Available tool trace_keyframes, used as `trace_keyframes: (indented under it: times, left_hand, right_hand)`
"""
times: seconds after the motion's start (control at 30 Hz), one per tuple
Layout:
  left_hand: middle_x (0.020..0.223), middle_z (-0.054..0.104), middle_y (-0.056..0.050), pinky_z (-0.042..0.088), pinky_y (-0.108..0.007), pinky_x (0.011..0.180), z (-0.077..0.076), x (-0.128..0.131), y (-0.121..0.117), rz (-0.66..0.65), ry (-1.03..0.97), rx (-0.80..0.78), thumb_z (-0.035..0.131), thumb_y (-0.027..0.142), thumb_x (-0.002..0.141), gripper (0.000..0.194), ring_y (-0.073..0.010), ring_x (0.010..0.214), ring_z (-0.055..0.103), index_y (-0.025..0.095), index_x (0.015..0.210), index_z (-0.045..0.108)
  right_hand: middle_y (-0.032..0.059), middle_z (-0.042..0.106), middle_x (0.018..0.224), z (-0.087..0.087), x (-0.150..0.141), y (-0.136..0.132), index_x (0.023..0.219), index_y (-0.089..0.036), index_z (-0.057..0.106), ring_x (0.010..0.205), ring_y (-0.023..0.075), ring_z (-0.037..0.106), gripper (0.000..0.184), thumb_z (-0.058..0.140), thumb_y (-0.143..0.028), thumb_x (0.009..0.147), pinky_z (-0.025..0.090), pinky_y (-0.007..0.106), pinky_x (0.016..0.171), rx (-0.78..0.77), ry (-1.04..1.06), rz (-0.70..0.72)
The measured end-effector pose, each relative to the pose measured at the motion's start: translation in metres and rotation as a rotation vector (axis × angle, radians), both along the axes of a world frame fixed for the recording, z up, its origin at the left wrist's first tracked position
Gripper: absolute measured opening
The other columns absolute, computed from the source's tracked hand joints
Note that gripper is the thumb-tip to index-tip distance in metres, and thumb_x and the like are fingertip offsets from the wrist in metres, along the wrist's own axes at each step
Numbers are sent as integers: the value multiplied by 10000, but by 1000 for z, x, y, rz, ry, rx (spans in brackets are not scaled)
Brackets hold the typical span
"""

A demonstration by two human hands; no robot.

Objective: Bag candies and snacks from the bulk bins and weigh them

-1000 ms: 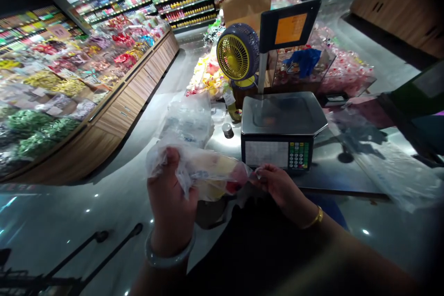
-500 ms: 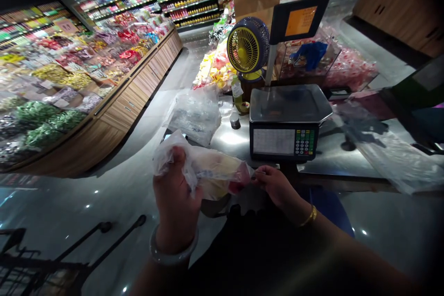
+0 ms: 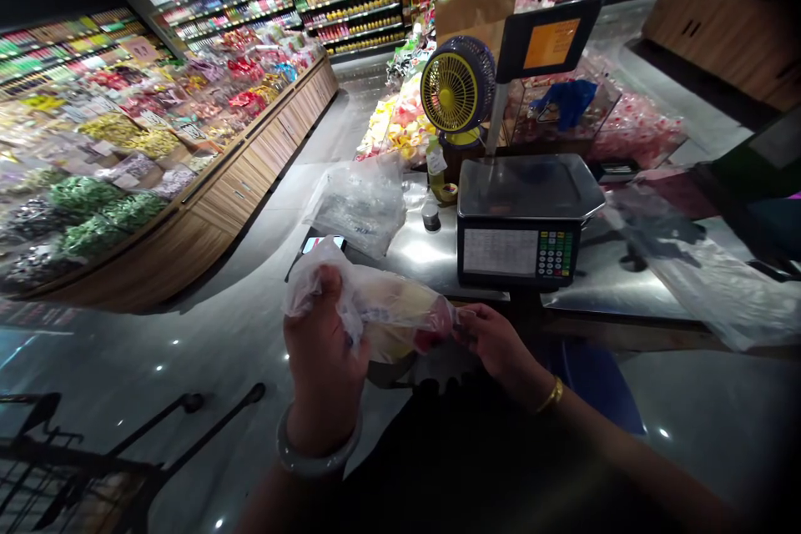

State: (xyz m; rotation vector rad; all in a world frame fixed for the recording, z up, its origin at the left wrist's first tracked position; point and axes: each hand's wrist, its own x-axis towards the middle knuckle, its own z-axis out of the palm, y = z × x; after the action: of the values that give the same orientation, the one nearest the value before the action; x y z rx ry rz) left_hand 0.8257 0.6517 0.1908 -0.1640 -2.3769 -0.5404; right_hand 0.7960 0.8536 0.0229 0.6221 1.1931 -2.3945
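Note:
A clear plastic bag (image 3: 400,300) is stretched sideways between my two hands, in front of the counter. Pale yellow and red contents show through it, too blurred to name. My left hand (image 3: 326,350) is closed round the bunched end of the bag. At the other end, the fingers of my right hand (image 3: 497,342) pinch the bag's tip beside the red part. Beyond the bag stands a weighing scale (image 3: 526,188) with a keypad and a raised display.
On the metal counter are a pile of plastic bags (image 3: 360,204), a phone (image 3: 324,244), a small jar (image 3: 430,215) and a yellow fan (image 3: 451,92). More plastic sheets (image 3: 719,284) lie to the right. A cart (image 3: 81,467) stands at lower left, below a produce display (image 3: 250,158).
The view has shifted slightly, so the scene sits a little further right and more of the phone shows. Both hands keep their hold on the bag.

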Motion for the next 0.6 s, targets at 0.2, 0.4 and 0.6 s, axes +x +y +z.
trace_keyframes:
  times: [0.2, 0.4, 0.6]
  left_hand:
    - [963, 610, -80, 493, -432, 880, 2, 8, 5, 30, -43, 41, 604, 166, 698, 412, -266, 911, 574, 190, 1108, 581]
    - [916, 592, -55, 478, -414, 874, -4, 14, 6, 20, -21, 31, 590, 167, 683, 473, -248, 886, 572, 172, 1156, 580]
    - [901, 593, -62, 478, -389, 825, 1, 15, 3, -9, -36, 172, 604, 159, 664, 424, -255, 880, 556, 161, 1087, 626]
  right_hand:
    - [-10, 688, 682, -8, 4, -5, 674, -195, 633, 672, 156, 624, 351, 919, -355, 546, 485, 305, 688, -39, 99, -60]
    - [-41, 696, 728, -9, 8, -5, 959, -242, 606, 696, 150, 638, 528, 919, -281, 535, 493, 288, 702, -39, 124, -150]
    - [26, 699, 958, -15, 16, 4, 1074, -228, 599, 901, 219, 656, 551, 861, -411, 625, 512, 361, 822, 175, 184, -98]
